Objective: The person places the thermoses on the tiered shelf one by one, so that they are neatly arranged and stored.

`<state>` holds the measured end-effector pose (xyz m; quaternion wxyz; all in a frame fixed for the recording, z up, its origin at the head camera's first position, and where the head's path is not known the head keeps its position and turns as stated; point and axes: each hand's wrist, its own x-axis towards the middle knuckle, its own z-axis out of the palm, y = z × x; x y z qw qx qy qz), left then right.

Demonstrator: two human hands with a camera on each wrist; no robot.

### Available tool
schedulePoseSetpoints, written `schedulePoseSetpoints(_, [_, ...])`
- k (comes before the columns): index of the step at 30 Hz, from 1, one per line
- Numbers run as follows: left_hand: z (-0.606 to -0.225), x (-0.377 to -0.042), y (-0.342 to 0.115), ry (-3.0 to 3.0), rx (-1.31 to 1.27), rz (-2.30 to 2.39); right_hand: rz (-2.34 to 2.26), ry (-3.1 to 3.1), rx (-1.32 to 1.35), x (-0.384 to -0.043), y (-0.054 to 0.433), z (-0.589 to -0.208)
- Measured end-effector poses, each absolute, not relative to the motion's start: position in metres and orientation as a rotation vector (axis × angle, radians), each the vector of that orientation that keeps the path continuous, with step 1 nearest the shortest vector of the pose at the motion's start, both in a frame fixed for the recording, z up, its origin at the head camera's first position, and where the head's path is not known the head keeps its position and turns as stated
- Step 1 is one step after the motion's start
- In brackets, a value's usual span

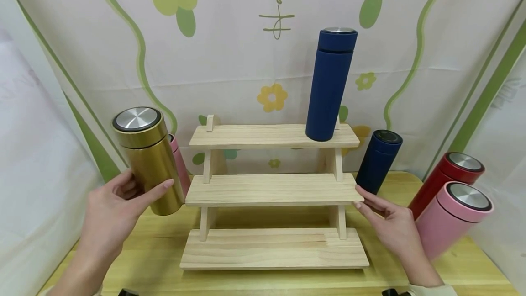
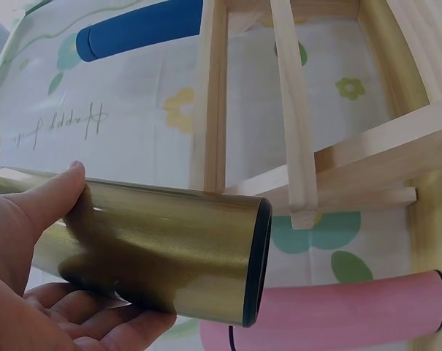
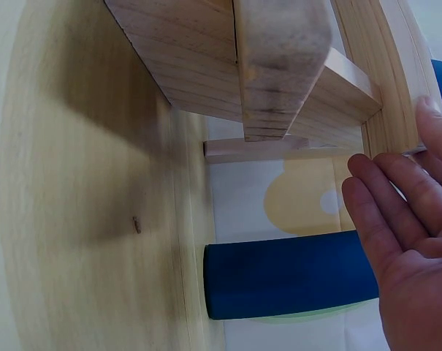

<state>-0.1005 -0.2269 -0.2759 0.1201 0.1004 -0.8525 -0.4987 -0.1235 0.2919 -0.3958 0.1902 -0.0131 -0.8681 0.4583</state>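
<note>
My left hand (image 1: 117,207) grips a gold thermos flask (image 1: 154,172) with a silver lid, slightly tilted, left of the wooden display rack (image 1: 271,191). In the left wrist view the flask (image 2: 162,248) lies between thumb and fingers, its dark base showing. A pink flask (image 1: 180,168) stands behind it, partly hidden. My right hand (image 1: 394,223) pinches the right end of the middle shelf, thumb by the front corner. In the right wrist view that hand (image 3: 410,219) has its other fingers extended near the shelf's end. A tall blue flask (image 1: 330,86) stands on the top shelf's right side.
Right of the rack stands a shorter dark blue flask (image 1: 379,161). Further right, a red flask (image 1: 444,177) and a pink flask (image 1: 452,218) stand close together beside the right hand. Patterned fabric (image 1: 230,58) hangs behind the wooden table (image 1: 156,259).
</note>
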Motion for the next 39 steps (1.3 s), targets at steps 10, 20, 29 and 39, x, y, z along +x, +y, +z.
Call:
schedulePoseSetpoints(10, [-0.265,-0.102,-0.223,-2.518,0.242,-1.43,1.283,-2.435,-0.021,-0.123,0.292,-0.395])
schedulePoseSetpoints(20, [-0.258,-0.106,-0.217,-2.484,0.207,-1.446,1.284,-2.437,-0.014,-0.123,0.292,-0.395])
schedulePoseSetpoints(29, [-0.251,-0.106,-0.217,-2.45,0.189,-1.479,1.285,-2.438,-0.033,-0.123,0.291,-0.395])
schedulePoseSetpoints(39, [-0.248,-0.108,-0.213,-2.434,0.168,-1.493,1.279,-2.445,-0.041,-0.123,0.291,-0.395])
